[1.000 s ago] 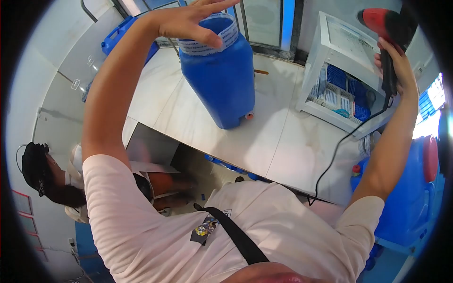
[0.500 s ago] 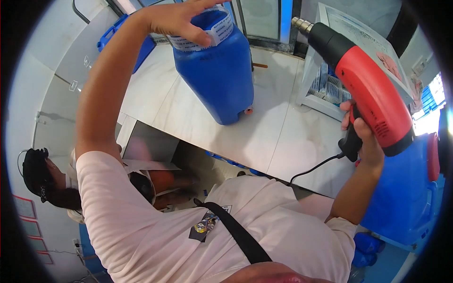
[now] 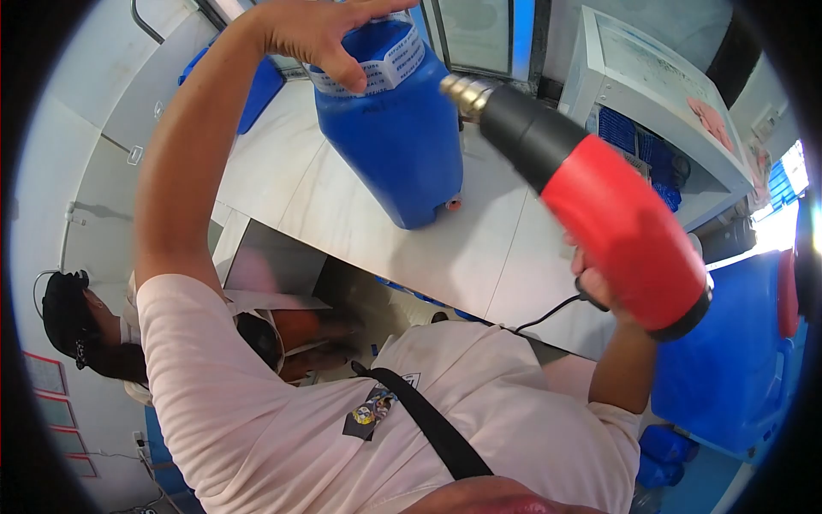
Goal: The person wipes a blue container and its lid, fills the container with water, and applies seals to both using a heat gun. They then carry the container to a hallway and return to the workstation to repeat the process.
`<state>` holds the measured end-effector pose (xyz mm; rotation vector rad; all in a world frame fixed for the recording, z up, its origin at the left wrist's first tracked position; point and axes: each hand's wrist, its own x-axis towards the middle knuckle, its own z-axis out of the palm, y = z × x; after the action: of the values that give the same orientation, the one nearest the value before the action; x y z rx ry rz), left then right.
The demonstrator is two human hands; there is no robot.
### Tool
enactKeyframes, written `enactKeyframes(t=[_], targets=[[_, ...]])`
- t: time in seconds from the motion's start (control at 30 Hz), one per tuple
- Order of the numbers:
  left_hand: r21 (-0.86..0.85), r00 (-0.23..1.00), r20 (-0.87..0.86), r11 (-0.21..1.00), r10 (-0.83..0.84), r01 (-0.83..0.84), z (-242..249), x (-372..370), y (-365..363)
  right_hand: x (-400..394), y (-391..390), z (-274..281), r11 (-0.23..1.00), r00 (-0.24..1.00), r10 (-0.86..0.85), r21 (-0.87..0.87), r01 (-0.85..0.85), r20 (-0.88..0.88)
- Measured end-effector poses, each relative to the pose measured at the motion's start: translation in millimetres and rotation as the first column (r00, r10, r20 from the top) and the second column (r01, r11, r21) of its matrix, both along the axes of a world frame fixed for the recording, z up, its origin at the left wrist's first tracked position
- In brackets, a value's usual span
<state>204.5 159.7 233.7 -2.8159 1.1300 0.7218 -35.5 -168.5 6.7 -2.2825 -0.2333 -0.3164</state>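
A tall blue water container [image 3: 390, 150] stands upright on the tiled counter. Around its top runs a clear seal band [image 3: 396, 68] with printed text. My left hand [image 3: 310, 36] grips the top of the container, thumb against the band and fingers reaching across; some fingertips are cut off by the upper frame edge. A red and black heat gun [image 3: 629, 227] is in my right hand [image 3: 595, 278], which is wrapped round its handle and partly hidden behind the body. Its metal nozzle [image 3: 467, 94] points at the container's upper right side, apparently a short gap away.
On the right, a white open-fronted cabinet [image 3: 664, 107] holds blue items. A large blue container [image 3: 728, 343] with a red cap stands below it. The heat gun's cord [image 3: 548, 315] crosses the counter [image 3: 479, 248]. A person [image 3: 94, 330] in a black cap is at left.
The heat gun has swung left and downward, bringing its nozzle much closer to the container. My left thumb has shifted slightly left along the band; the container stays in place.
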Motion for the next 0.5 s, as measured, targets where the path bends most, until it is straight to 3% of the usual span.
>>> enactKeyframes(t=[0.03,0.1,0.37,0.5], targets=[[0.000,1.000,0.001,1.000,0.000,0.000,-8,6,7,-3,6,1,0.995,0.999,0.032,-0.099,-0.027,0.041],[-0.199,0.981,0.131,0.966,-0.141,0.165,-25,15,23,-5,14,0,0.987,0.994,0.062,-0.155,-0.047,0.092],[-0.182,0.984,0.175,0.982,-0.024,0.056,-22,6,22,2,21,0,0.985,0.989,0.108,-0.146,-0.093,0.102],[-0.235,0.994,0.104,0.970,-0.042,0.066,-23,7,22,7,11,-31,0.935,0.988,0.100,-0.351,-0.054,0.116]])
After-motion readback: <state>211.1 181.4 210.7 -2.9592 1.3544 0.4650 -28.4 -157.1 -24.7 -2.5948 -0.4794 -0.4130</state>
